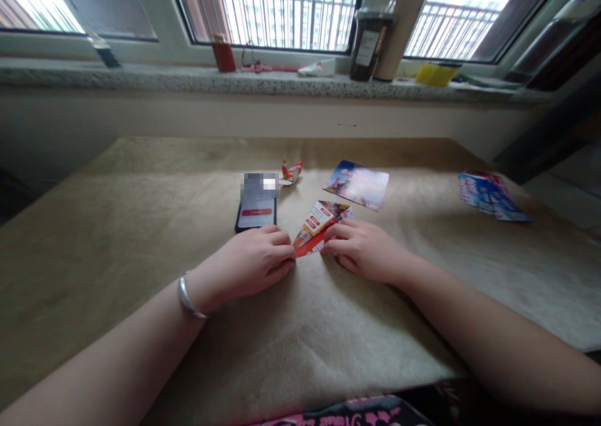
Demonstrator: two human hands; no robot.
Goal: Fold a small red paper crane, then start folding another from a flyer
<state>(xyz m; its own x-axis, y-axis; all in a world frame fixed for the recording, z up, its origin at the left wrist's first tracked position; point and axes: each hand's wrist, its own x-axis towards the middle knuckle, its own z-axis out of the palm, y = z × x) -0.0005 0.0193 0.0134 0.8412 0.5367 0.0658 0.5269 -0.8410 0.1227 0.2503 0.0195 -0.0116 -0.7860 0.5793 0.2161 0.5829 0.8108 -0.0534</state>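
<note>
A folded sheet of printed paper (315,224), red and white with pictures, lies on the table between my hands. My left hand (260,257) has its fingers closed at the paper's narrow left corner, and a silver bangle circles that wrist. On the paper's right side, my right hand (360,246) grips the edge with bent fingers and thumb. Just beyond my left hand lies a phone (256,213) with its screen lit and partly blurred out. Behind the paper stands a small red and white folded paper figure (292,172).
A blue printed sheet (358,184) lies flat beyond my right hand. Several blue and pink leaflets (492,196) sit at the table's right. On the windowsill (282,83) stand a red container (223,54), a dark lidded container (369,45) and a yellow item (436,74).
</note>
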